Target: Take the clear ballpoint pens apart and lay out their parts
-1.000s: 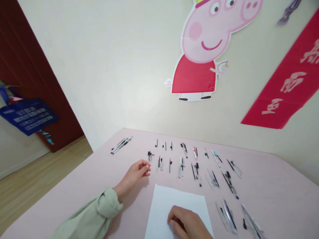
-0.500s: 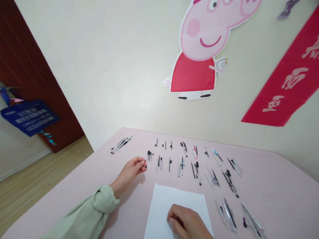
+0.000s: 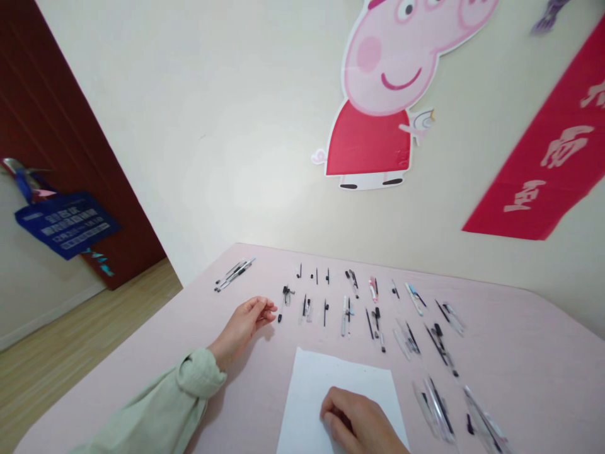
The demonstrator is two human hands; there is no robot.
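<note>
My left hand (image 3: 249, 320) hovers over the pink tablecloth, its fingers loosely bent and the tips slightly apart, with nothing visible between them. Just right of its fingertips lies a clear pen barrel (image 3: 281, 308) with a black end, close to a small group of black pen caps and clear parts (image 3: 286, 291). My right hand (image 3: 360, 419) rests on a white sheet of paper (image 3: 302, 391), its fingers curled in a loose fist. Nothing shows in that fist, though its inner side is partly hidden.
Several groups of taken-apart pens, with refills (image 3: 370, 323), caps and clear barrels (image 3: 439, 410), lie in rows across the pink tablecloth (image 3: 155, 372). A bunch of pens (image 3: 235, 274) lies at the far left. Behind the table stands a pale wall (image 3: 212, 157).
My left hand has let go of the clear barrel's black end and drawn slightly left, away from it. My right hand stays curled on the paper. The view has shifted slightly.
</note>
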